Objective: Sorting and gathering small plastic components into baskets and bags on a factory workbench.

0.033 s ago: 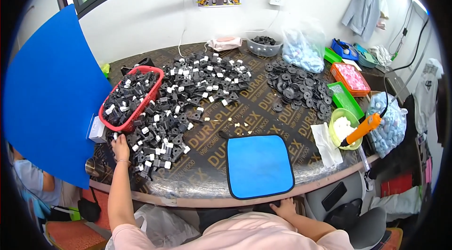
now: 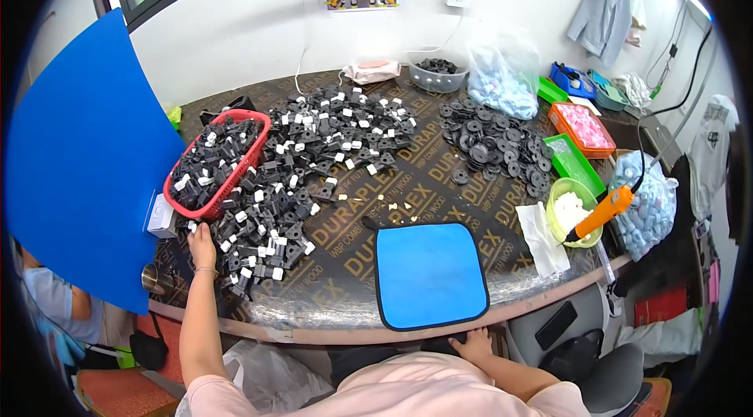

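Note:
My left hand point(image 2: 201, 247) is at the near end of a red plastic basket point(image 2: 252, 159). Its fingers are drawn together on a small black plastic part with a white cap point(image 2: 193, 226), partly hidden by the fingertips. The basket holds many such black and white parts, and a wide heap of them point(image 2: 271, 217) spreads beside it over the table. Below the table's front edge, my right hand point(image 2: 473, 348) rests near my lap with its fingers apart, holding nothing. A blue square mat with a black border point(image 2: 431, 276) lies just beyond it.
Black discs point(image 2: 498, 142) are heaped at the back right. An orange electric screwdriver point(image 2: 605, 213) hangs over a yellow-green bowl point(image 2: 580, 241) of white pieces. Pink pieces fill an orange tray point(image 2: 594, 155). A blue panel point(image 2: 86, 166) stands at left, near a small white box point(image 2: 163, 217).
The view has shifted very slightly. Both hands keep nearly the same places.

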### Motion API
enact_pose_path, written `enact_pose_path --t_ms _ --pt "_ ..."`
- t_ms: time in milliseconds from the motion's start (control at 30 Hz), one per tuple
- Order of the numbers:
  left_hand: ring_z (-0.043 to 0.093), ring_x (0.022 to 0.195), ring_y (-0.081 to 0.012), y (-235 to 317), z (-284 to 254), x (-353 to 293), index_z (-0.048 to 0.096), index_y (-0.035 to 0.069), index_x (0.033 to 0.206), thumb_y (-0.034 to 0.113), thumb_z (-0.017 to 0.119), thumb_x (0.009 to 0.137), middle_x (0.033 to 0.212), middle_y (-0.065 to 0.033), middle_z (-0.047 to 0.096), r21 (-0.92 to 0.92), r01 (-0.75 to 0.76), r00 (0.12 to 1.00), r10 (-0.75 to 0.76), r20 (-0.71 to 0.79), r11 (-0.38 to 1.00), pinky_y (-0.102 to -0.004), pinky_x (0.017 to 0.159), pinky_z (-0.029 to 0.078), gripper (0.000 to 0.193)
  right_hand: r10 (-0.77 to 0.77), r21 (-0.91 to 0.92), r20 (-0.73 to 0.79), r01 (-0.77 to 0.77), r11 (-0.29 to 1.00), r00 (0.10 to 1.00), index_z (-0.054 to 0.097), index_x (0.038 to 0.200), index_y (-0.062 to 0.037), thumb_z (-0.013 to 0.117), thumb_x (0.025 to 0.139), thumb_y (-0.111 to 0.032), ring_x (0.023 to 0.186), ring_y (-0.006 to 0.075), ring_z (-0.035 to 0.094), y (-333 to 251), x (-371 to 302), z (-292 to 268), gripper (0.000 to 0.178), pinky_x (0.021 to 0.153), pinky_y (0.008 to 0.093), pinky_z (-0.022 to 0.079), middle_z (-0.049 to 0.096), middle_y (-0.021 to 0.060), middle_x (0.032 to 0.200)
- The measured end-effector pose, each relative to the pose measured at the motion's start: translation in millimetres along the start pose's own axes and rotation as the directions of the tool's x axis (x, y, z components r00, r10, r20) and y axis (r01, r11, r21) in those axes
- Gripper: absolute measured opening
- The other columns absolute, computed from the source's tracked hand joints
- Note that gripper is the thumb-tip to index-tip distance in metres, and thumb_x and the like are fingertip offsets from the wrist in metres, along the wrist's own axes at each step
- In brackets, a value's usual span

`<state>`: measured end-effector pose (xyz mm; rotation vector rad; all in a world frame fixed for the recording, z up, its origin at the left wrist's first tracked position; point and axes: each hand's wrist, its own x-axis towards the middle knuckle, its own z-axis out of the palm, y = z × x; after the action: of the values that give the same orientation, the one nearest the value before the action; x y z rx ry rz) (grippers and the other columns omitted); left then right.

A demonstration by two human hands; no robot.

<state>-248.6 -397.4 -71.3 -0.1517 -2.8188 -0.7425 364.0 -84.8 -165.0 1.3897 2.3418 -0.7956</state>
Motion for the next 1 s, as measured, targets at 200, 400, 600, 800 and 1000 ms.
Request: enact_pose_path --t_ms 200,400,600,800,1000 --pt "0.025 0.133 -0.0371 53 -25 -51 0.059 0.01 0.12 0.035 0.04 0.096 0.144 -0.0168 0.031 -0.171 -0.303 0.95 0.284 -0.126 0.937 -0.0428 0.109 0.019 0.039 -0.019 0.018 -0.041 0.019 1.0 0.999 0.029 0.14 -0.0132 0.062 0.074 -0.053 0.136 0.0363 0.018 6 -5 -4 0.084 0.101 0.0622 0.026 0.02 0.0151 0.147" --pt "0.003 0.141 -0.0355 147 -50 -120 0.051 0.025 0.13 0.035 0.05 0.089 0.153 -0.0097 0.011 0.117 -0.456 0.879 0.467 -0.098 0.882 -0.0714 0.098 0.002 0.042 -0.016 0.041 -0.037 0.018 0.999 0.999 0.026 0.141 -0.0141 0.062 0.074 -0.052 0.136 0.0367 0.018 12 -7 -6 0.085 0.103 0.0608 0.025 0.02 0.0139 0.147" --pt "0.012 0.14 -0.0334 180 -41 -141 0.05 0.022 0.13 0.037 0.058 0.083 0.15 -0.0107 0.022 0.22 -0.833 0.536 0.839 0.094 0.508 -0.062 0.106 0.004 0.05 -0.06 0.011 0.021 0.06 0.998 0.998 0.027 0.141 -0.0106 0.059 0.078 -0.053 0.136 0.0376 0.017 16 -7 -13 0.083 0.103 0.0551 0.029 0.019 0.0162 0.148" --pt "0.015 0.139 -0.0303 171 -31 -127 0.049 0.019 0.13 0.043 0.053 0.085 0.148 -0.0087 0.025 0.229 -0.774 0.632 0.706 0.318 0.59 -0.0629 0.105 0.002 0.051 -0.311 -0.088 0.735 0.539 0.838 0.603 0.04 0.136 -0.0073 0.044 0.086 -0.058 0.125 0.0355 0.042 22 -12 -82 0.071 0.104 0.0418 0.033 0.044 0.0192 0.135" --pt "0.014 0.139 -0.0326 230 -23 -136 0.05 0.017 0.129 0.042 0.057 0.083 0.148 -0.0111 0.025 0.149 -0.841 0.542 0.81 0.225 0.521 -0.0646 0.104 0.002 0.052 -0.811 0.784 0.42 0.287 0.55 0.407 0.048 0.131 -0.008 0.053 0.093 -0.025 0.116 0.0169 0.051 -49 0 -226 0.042 0.098 0.0317 0.04 0.055 0.0081 0.126"
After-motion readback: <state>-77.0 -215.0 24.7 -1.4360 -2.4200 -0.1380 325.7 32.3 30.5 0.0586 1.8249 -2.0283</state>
